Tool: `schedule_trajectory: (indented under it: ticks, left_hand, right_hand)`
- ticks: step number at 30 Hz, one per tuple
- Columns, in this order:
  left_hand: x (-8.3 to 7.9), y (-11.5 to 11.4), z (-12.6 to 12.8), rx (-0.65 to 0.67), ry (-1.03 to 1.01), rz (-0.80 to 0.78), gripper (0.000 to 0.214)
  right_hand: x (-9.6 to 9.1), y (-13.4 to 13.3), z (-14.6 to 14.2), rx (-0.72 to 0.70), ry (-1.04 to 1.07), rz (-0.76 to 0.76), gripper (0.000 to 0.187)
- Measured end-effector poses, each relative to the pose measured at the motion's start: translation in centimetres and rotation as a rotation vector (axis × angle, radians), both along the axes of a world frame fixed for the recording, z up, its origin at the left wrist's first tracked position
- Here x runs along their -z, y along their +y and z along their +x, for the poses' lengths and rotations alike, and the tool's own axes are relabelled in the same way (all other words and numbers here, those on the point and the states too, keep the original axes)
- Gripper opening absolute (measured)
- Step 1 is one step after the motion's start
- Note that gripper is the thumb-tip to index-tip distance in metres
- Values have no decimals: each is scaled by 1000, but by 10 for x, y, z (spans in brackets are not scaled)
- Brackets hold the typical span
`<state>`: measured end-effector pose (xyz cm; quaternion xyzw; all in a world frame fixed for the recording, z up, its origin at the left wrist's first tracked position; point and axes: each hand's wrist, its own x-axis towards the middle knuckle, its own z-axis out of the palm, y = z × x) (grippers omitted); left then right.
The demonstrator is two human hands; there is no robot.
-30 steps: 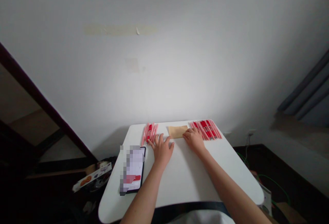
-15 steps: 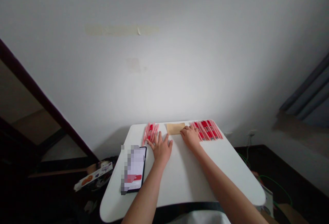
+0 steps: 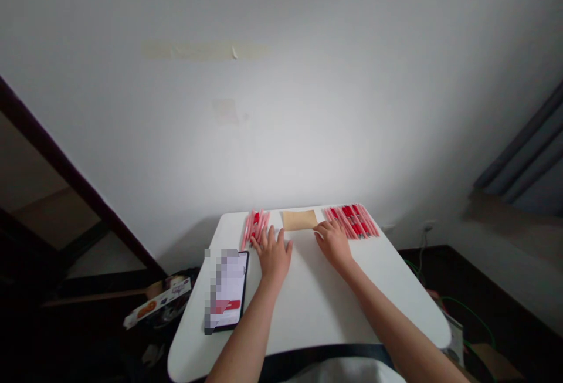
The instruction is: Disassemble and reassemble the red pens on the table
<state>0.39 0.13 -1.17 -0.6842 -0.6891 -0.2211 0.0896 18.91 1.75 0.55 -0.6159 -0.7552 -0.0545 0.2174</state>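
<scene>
On the white table (image 3: 319, 312), a thing pushed past the edge could fall. The phone (image 3: 233, 283) lies at its L side, near the L arm (image 3: 251, 330); a careless swing could shift it. The R pens (image 3: 357, 222) lie in a row; the R hand (image 3: 335, 246), fingers bent, hides part and could disturb it. The L hand (image 3: 274, 257), fingers spread, is at the near ends of the L pens (image 3: 255, 224), which could roll if pushed. The tan paper (image 3: 299, 220) lies btwn R & L pens, just by the R hand; pinched or not, one can't tell; w/o grip it could slip.
</scene>
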Motion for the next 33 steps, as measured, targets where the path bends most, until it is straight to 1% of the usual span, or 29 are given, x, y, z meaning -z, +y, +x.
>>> schedule_trajectory:
  ticks: [4, 8, 14, 19, 23, 25, 29, 33]
  left_hand:
    - [-2, -1, 0, -14, 4, 12, 42]
    - [-2, -2, 0, -12, 20, 27, 39]
    - [-6, -5, 1, 14, 23, 27, 36]
    - [-11, -8, 4, 6, 21, 9, 33]
    - [-14, -8, 3, 10, 27, 29, 33]
    - [-15, -7, 0, -11, 43, 52, 31]
    - [-17, 0, -6, -129, 73, 116, 27]
    - [-15, 7, -10, -193, 84, 152, 27]
  right_hand:
    - [4, -11, 1, -34, 9, -20, 27]
    - [11, -16, -3, -60, 1, -11, 29]
    - [15, -18, -4, -56, -5, -10, 31]
    - [16, -19, -3, -57, -4, -2, 29]
    - [18, -18, -2, -57, 0, 10, 28]
    - [20, -17, -2, -63, 3, 17, 27]
    - [22, -16, -1, -72, 7, 34, 26]
    - [23, -16, -1, -79, 26, 62, 25]
